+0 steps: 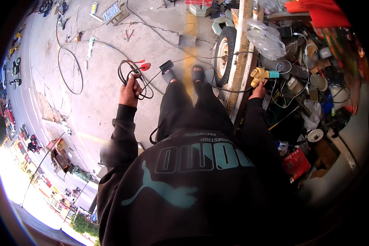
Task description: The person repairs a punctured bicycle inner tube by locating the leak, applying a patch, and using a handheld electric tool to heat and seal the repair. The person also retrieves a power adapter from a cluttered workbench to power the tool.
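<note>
Work is observed outdoors over cracked, pale concrete ground (102, 108), crossed by a worn yellow stripe (190, 57). A dark coiled cable (120, 75) is gripped in the closed left hand (130, 92), its loops hanging above the ground. A yellow connector (258, 75) with a turquoise end is held by the fingers of the right hand (258, 89), beside a rusty, pale rail (242, 37). A tyre (224, 55) is seen against the rail's left side; to its right, a heap of wires, boxes and a clear plastic bag (267, 41) is noted. Red-handled pliers (128, 35) are left on the concrete; a street (26, 88) is visible at far left
</note>
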